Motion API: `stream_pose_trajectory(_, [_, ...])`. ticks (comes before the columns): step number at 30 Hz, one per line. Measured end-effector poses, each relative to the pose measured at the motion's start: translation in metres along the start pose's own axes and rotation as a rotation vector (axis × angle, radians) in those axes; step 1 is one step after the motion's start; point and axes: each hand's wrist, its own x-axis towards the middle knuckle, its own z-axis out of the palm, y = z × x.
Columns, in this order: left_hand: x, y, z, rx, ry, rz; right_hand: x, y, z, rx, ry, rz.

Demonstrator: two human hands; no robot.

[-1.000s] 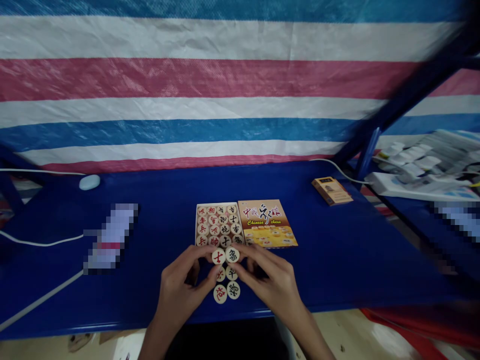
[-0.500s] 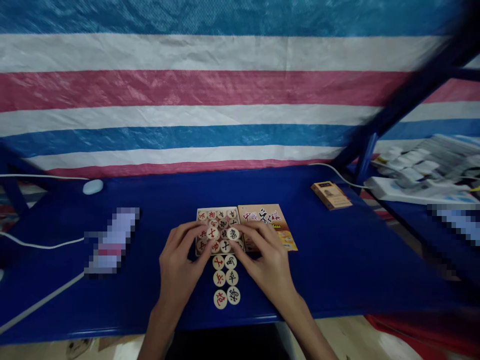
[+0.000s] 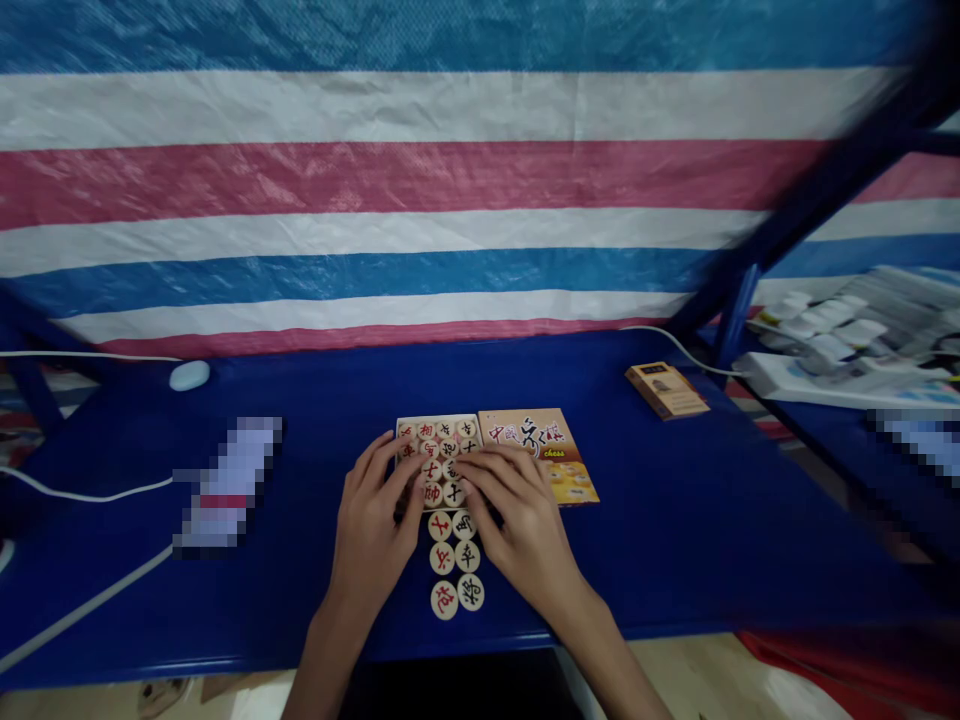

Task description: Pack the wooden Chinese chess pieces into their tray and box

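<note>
An open box [image 3: 398,420] packed with round Chinese chess pieces [image 3: 427,430] in rows sits on the blue table. Over its left side, my left hand [image 3: 375,500] has fingers and thumb apart, the tips by a red-marked piece [image 3: 430,470] that lies level with its neighbours. From the right, my right hand [image 3: 521,510] reaches in, fingers spread, tips touching a black-marked piece [image 3: 452,470] they partly cover. Several loose pieces [image 3: 444,600] lie in two columns below the box, red-marked on the left, black-marked on the right. The printed chess box lid [image 3: 577,470] is beside the box, partly under my right hand.
A small tan box [image 3: 666,390] lies at the back right of the blue table [image 3: 675,520]. A pixelated phone-like item [image 3: 229,485] and a white rounded case [image 3: 190,375] are on the left, with white cables. A power strip [image 3: 817,380] and white clutter stand far right.
Both hands held a piece raised over the box half a second ago. Now those pieces are down among the rows, and the fingers have loosened around them.
</note>
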Motion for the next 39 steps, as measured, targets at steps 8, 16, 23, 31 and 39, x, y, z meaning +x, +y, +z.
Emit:
stream_pose_trajectory(8, [-0.013,0.011,-0.014,-0.076,0.184,-0.001,-0.017,-0.004,-0.008,0.077,0.138,0.026])
stream_pose_trajectory(16, [-0.078,0.020,-0.034,-0.003,-0.049,0.092,-0.080,-0.014,-0.022,0.050,-0.097,0.048])
stream_pose_trajectory(23, [-0.077,0.025,-0.031,-0.059,-0.088,0.150,-0.086,-0.011,-0.016,-0.012,-0.172,-0.020])
stream_pose_trajectory(31, [-0.059,0.030,-0.027,-0.079,0.048,0.121,-0.056,-0.016,-0.021,0.192,-0.019,-0.019])
stream_pose_trajectory(39, [-0.027,0.022,-0.012,-0.181,0.079,-0.016,-0.029,-0.005,-0.004,0.201,0.079,0.031])
